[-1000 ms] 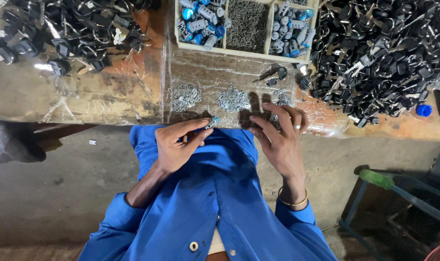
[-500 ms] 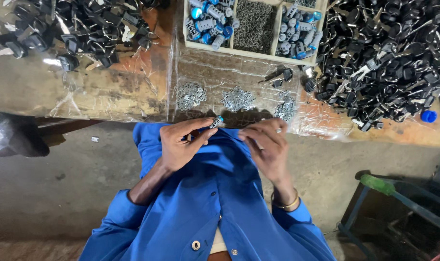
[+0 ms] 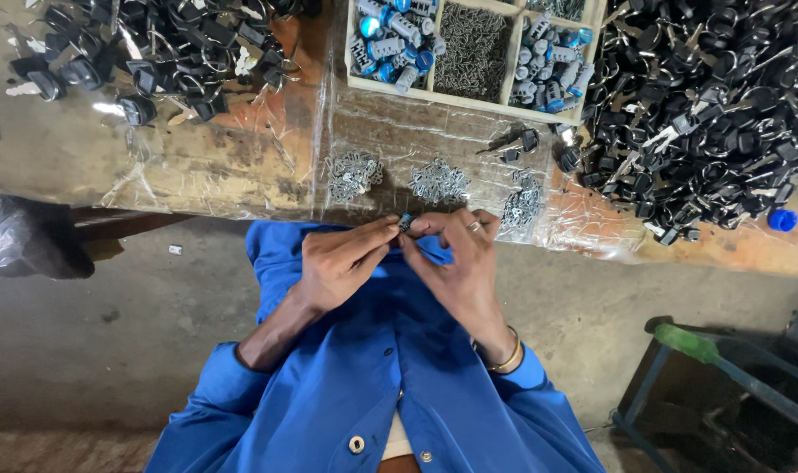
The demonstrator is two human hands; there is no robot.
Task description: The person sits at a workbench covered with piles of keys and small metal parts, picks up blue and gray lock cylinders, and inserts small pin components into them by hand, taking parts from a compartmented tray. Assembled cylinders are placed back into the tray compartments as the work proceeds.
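The left hand and right hand meet at the near table edge, fingertips pinched together on a small blue-tipped lock held between them. Just beyond, three heaps of metal bits lie on plastic sheet. Farther off sits a tray with lock cylinders and pins. Piles of black keys spread far right, more far left. A blue cap lies at right.
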